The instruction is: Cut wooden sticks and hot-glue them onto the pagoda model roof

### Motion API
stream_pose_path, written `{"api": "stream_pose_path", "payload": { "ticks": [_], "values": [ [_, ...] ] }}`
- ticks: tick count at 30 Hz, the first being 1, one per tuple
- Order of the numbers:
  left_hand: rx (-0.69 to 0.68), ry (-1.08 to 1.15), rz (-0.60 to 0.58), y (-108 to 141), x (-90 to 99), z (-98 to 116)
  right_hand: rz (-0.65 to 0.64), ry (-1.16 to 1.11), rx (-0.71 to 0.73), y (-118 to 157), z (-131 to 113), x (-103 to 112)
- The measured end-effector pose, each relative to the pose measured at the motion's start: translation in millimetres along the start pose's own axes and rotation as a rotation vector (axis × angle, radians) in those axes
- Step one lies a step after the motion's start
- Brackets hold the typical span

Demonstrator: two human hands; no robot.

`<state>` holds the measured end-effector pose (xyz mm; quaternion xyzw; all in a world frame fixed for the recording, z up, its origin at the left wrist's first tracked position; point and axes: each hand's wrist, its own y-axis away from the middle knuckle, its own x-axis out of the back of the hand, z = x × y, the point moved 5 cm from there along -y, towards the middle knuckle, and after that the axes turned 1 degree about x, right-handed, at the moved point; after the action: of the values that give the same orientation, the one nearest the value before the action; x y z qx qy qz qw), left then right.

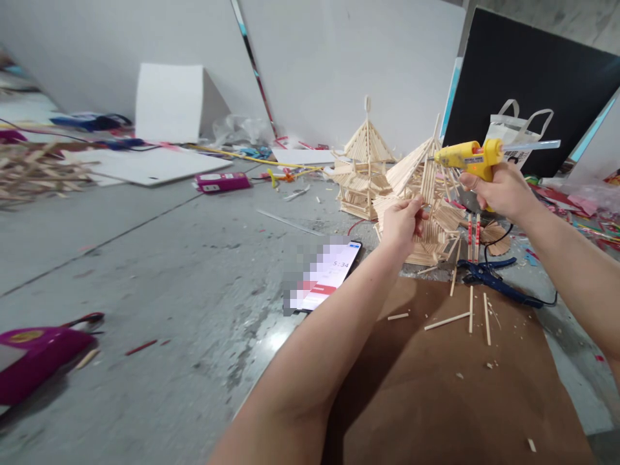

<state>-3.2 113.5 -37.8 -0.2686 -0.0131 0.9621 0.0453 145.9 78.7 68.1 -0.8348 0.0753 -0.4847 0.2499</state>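
A yellow glue gun [467, 158] with a clear glue stick in its back is gripped in my right hand [498, 190]. Its nozzle points left at the upper part of a wooden stick model [421, 248] with a sloped roof. My left hand [404, 219] is at the front of this model, its fingers pinched together; what they hold, if anything, is too small to tell. Just behind and to the left stands a second stick model [367, 145] with a pointed roof.
A lit phone [324, 278] lies left of my left forearm. Blue pliers [504, 284] and loose sticks [448, 321] are by a brown sheet [450, 400]. Purple devices [223, 181] lie on the floor at left. White panels [349, 64] stand behind, with a white bag [516, 129] at right.
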Motion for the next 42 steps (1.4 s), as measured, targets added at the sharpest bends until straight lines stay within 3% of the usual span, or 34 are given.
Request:
{"api": "stream_pose_path", "payload": {
  "ticks": [14, 22, 28, 42],
  "values": [
    [-0.008, -0.007, 0.008, 0.6, 0.3, -0.1, 0.034, -0.013, 0.005, -1.4, -4.7, -0.1],
    [-0.006, 0.007, 0.001, 0.4, 0.1, -0.6, 0.063, -0.021, 0.021, -2.9, 4.7, -0.7],
    [0.006, 0.020, 0.003, 2.4, 0.0, -0.8, -0.021, -0.037, -0.008, 3.6, -1.9, -3.7],
    [0.043, 0.052, -0.012, 4.2, -0.3, -3.5, -0.061, -0.049, 0.025, 17.9, -2.0, -8.7]
  ]
}}
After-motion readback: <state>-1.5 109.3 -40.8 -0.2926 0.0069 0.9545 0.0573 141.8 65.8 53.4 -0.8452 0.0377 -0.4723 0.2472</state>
